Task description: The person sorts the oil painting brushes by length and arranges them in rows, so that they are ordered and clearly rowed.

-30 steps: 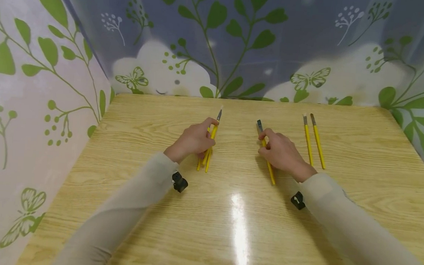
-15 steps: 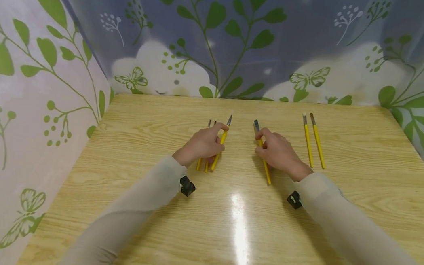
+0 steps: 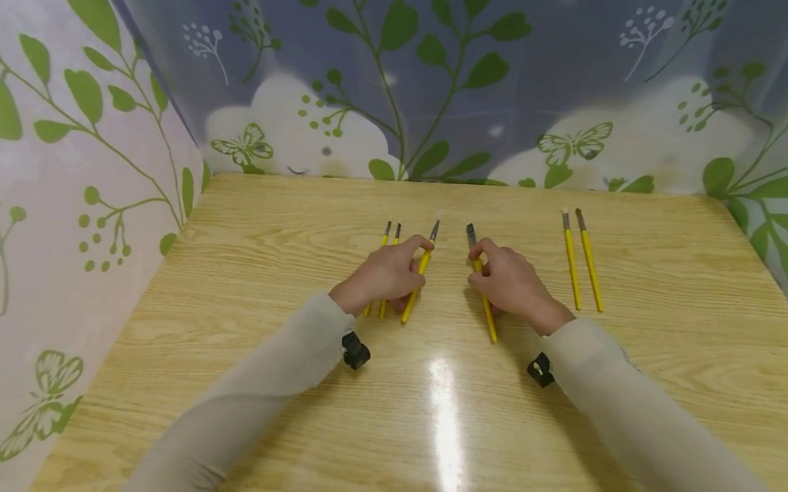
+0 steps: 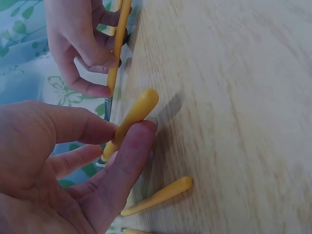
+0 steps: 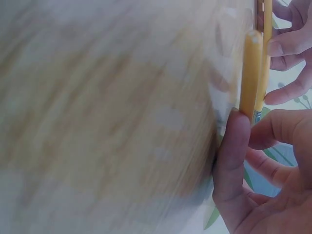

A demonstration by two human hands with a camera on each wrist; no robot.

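Observation:
My left hand (image 3: pixel 385 274) pinches a yellow-handled paintbrush (image 3: pixel 425 261) with a pointed grey tip, tilted a little to the right. In the left wrist view, thumb and fingers hold its yellow handle (image 4: pixel 129 122) near the rounded end. Under and beside that hand lie two thin paintbrushes (image 3: pixel 397 231), their middles hidden. Across a small gap, my right hand (image 3: pixel 515 282) pinches a flat, dark-tipped paintbrush (image 3: pixel 487 304) that leans the other way. The right wrist view shows its yellow handle (image 5: pixel 250 73) between thumb and fingers.
Two more yellow paintbrushes (image 3: pixel 587 261) lie side by side on the wood-grain table (image 3: pixel 275 419), right of my right hand. A patterned curtain (image 3: pixel 351 63) rises behind the table's back edge. Light glares off the table's front middle.
My left hand has drawn its paintbrush rightward, away from the two thin ones, which have come into view. My right hand has shifted slightly left with its flat brush.

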